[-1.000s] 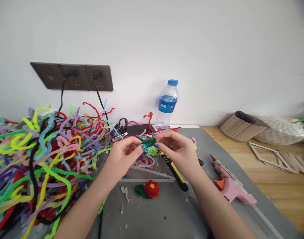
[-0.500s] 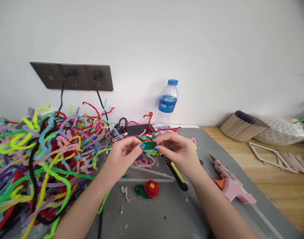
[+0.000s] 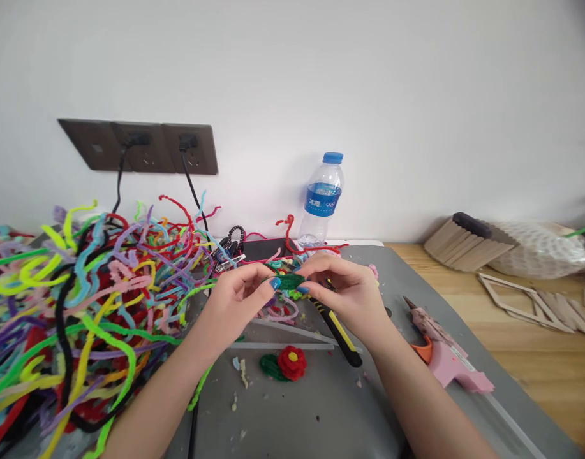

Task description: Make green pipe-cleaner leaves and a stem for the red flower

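Observation:
Between my two hands, a dark green fuzzy leaf-shaped piece [image 3: 290, 282] is stretched sideways above the grey mat. My left hand [image 3: 242, 299] pinches its left end between thumb and finger. At the right end, the thumb and finger of my right hand [image 3: 342, 293] are closed on it. Below them on the mat lies a red fuzzy flower [image 3: 292, 363] with a yellow centre, dark green leaves [image 3: 273, 367] at its left side. A black and yellow handled tool [image 3: 337, 331] lies just under my right hand, its upper end partly hidden.
A tangled heap of colourful pipe cleaners [image 3: 105, 306] covers the left. A bottle [image 3: 322, 197] stands at the wall. On the right lie a pink glue gun [image 3: 450, 360], with wooden sticks [image 3: 464, 245] beyond. Clear glue sticks [image 3: 282, 346] lie near the flower.
Both hands keep their pinch on the green piece, which shows slightly more between the fingertips. The objects around have not moved.

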A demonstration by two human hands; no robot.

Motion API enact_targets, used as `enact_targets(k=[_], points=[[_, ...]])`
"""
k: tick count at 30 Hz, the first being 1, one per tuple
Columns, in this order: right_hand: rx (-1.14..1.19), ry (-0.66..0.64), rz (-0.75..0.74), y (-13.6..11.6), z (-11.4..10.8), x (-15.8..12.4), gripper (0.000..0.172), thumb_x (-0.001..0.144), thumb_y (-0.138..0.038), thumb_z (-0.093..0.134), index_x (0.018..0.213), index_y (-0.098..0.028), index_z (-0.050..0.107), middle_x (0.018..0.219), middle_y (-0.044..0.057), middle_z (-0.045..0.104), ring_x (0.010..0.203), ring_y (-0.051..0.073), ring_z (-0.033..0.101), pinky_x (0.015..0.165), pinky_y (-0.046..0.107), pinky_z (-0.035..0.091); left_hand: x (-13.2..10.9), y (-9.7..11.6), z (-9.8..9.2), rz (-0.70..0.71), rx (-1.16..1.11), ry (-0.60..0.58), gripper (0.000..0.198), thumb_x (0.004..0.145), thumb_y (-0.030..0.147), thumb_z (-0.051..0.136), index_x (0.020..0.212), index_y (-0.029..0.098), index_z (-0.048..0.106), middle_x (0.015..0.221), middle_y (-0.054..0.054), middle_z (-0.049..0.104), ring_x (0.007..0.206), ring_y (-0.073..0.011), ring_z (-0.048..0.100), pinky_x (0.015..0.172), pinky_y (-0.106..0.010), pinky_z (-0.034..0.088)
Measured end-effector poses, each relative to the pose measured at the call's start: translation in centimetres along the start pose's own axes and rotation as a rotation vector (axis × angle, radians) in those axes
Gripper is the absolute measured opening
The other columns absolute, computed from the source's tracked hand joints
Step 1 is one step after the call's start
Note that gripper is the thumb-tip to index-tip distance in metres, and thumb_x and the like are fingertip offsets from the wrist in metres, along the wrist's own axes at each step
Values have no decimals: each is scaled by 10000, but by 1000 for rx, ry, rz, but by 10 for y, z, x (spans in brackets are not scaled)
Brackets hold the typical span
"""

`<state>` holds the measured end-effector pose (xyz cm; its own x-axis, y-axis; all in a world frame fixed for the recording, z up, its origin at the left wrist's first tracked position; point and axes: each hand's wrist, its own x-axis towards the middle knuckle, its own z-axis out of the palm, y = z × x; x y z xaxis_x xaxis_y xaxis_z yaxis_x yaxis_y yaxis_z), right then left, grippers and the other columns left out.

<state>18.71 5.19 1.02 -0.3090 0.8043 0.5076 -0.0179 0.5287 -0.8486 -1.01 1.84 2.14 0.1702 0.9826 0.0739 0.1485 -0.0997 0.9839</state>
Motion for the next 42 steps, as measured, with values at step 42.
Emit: enact_targets(k=[42], points=[[-35,62,-2,0,-4,0,144,818,-333,806,936,-251,797,836,46,778,738,198,691,641,329,556,0,-2,-3,57,8,39,254,891,408,604,759,193,583,661,37,437,582,-114,404,521,-208,375]])
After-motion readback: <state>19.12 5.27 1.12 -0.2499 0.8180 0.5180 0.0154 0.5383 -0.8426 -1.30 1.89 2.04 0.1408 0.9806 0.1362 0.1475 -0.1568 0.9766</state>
